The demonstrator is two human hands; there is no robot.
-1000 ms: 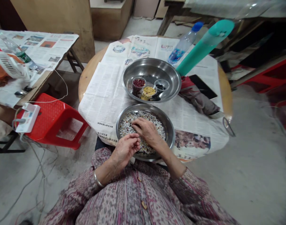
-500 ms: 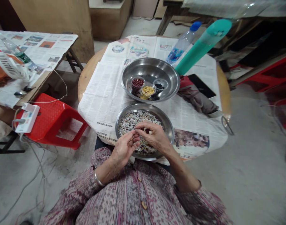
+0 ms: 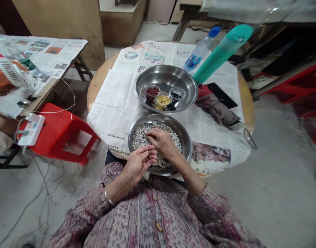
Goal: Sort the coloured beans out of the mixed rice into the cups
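In front of my body a steel basin [image 3: 186,139] holds a mix of white rice grains and darker beans [image 3: 142,137]. My left hand [image 3: 139,161] is cupped palm up over its near left edge, fingers curled inward; whatever lies in the palm is hidden. Over the grains hovers my right hand [image 3: 163,142], thumb and forefinger pinched low near the mix. Anything between those fingertips is too small to name. Behind stands a larger steel basin [image 3: 170,72] with cups of red beans [image 3: 152,91], yellow beans [image 3: 163,100] and black beans [image 3: 176,95].
Newspaper [image 3: 108,103] covers the round table. A water bottle [image 3: 199,51], a green tube-shaped container [image 3: 222,51], a folded umbrella [image 3: 217,108] and a dark phone or tablet [image 3: 222,95] lie around the far basin. At left are a red stool [image 3: 59,127] and a power strip [image 3: 32,130].
My right hand has moved away from the fingertips of my left hand, forward and down to the grains. The left hand has stayed almost in place, still cupped.
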